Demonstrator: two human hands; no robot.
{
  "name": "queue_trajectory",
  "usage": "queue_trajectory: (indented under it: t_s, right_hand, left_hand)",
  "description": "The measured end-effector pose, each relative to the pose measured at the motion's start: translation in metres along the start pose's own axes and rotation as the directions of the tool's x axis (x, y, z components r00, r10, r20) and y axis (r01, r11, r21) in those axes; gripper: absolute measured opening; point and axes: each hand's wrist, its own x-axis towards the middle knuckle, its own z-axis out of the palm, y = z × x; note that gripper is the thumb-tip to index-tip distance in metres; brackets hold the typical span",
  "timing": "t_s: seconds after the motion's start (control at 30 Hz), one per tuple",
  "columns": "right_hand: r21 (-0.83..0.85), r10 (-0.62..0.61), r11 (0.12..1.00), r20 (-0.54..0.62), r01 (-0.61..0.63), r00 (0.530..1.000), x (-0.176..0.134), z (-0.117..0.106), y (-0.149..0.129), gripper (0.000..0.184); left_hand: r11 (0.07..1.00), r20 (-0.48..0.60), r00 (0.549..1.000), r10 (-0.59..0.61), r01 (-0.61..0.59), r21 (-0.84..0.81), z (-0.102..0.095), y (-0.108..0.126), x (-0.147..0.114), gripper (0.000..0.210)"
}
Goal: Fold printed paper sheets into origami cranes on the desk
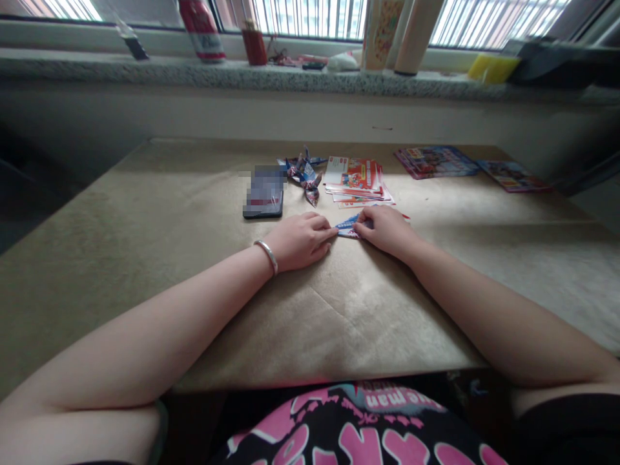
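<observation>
A small piece of folded paper (347, 226), blue and white with print, lies on the table between my hands and narrows to a point on its left. My left hand (303, 240), with a silver bangle on the wrist, presses its fingertips on that pointed end. From the right, my right hand (386, 229) pinches the paper between thumb and curled fingers. Part of the paper is hidden beneath the right hand, and a red-edged bit shows beyond the knuckles.
Behind the hands are a phone (264, 194), folded paper figures (304, 171) and a stack of printed cards (356, 174). More colourful cards (436, 161) lie at the back right. The windowsill (290, 76) holds a red can (202, 32), bottles and a yellow object (493, 67).
</observation>
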Motion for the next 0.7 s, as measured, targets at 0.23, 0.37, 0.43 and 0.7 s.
queue_trajectory:
  t_s: [0.23,0.37,0.43,0.7]
  right_hand:
    - [-0.046,0.001,0.999,0.005,-0.001,1.0,0.0,-0.002,0.001,0.018]
    - [-0.235,-0.054,0.971,-0.013,0.05,0.998,-0.004,-0.008,0.0,0.023]
    - [-0.344,-0.15,0.931,-0.049,0.125,0.987,-0.007,-0.01,-0.003,0.028]
    - [-0.313,-0.237,0.924,-0.019,0.22,0.971,-0.008,-0.003,-0.017,0.036]
  left_hand:
    - [0.999,-0.025,0.999,0.024,-0.025,-0.04,0.0,-0.004,-0.001,0.034]
    - [0.989,-0.059,0.996,0.07,-0.077,-0.123,0.003,-0.008,-0.002,0.033]
    - [0.987,-0.063,0.995,0.078,-0.086,-0.137,0.005,-0.008,-0.001,0.034]
    - [0.99,-0.049,0.996,0.076,-0.081,-0.111,0.006,-0.006,0.0,0.037]
